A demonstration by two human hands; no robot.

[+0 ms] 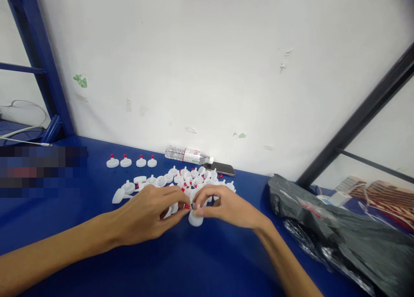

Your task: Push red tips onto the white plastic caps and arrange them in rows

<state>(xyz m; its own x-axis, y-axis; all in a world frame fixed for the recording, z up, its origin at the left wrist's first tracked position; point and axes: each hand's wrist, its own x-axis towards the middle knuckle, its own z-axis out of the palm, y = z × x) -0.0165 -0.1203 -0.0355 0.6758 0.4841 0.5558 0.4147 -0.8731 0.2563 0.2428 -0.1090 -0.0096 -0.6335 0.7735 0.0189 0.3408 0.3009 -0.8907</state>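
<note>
My left hand (pixel 152 211) pinches a small red cap (pixel 186 206) between thumb and fingertips. Close beside it, my right hand (pixel 223 204) grips a white nozzle cap (pixel 196 218) by its narrow spout, wide base down near the table. The red cap is next to that spout; whether they touch I cannot tell. Behind both hands spreads a pile of loose white nozzle caps (pixel 161 181) mixed with red caps, partly hidden by my fingers. Several white nozzle caps with red tips (pixel 112 162) stand upright in a row at the back left.
A clear plastic bottle (pixel 190 155) lies along the wall, with a phone (pixel 221 169) beside it. At the right, a dark plastic bag (pixel 339 228) covers part of the blue table (pixel 145 271). Blue frame posts (pixel 51 64) rise at the left.
</note>
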